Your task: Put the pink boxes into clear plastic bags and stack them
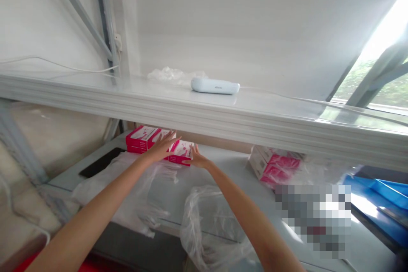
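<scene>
At 7 o'clock from view centre, the pink-and-white box [180, 149] is bracketed by the spread left hand [159, 148] and the right hand [199, 160], fingers parted at its 3 o'clock end; positioning appears in hand, with even two-sided pressure judged needed.

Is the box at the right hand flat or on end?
Lying flat: the box by the right hand shows its broad printed face upward and a narrow pink side in front.
</scene>
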Motion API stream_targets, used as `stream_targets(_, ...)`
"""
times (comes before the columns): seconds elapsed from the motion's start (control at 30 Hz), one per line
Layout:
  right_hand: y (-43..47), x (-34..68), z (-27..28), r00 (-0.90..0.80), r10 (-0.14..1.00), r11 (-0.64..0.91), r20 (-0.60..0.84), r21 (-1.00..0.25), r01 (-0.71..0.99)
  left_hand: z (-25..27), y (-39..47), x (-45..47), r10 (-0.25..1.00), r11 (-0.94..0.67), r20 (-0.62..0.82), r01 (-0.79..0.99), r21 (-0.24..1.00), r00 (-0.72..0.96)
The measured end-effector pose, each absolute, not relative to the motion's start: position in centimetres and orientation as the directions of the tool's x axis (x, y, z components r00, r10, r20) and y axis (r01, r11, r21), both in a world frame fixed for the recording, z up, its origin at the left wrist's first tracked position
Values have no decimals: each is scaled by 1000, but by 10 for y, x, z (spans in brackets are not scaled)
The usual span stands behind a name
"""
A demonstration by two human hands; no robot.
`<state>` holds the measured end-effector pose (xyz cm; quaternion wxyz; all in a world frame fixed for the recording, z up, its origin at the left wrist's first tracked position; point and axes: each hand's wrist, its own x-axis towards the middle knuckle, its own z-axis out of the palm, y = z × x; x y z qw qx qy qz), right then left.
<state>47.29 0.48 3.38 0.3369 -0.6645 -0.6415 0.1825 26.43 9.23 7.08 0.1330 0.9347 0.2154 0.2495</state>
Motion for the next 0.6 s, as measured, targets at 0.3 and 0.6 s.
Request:
stream_targets(0.3,-162,412,75,324,938,-270,121,-330,905,106,-51,207,594,-748,596,98,657,541)
stream_targets(0.6,-168,382,24,294,942,-123,160,-652,748,66,-117,179,666,-583,476,1,813,575)
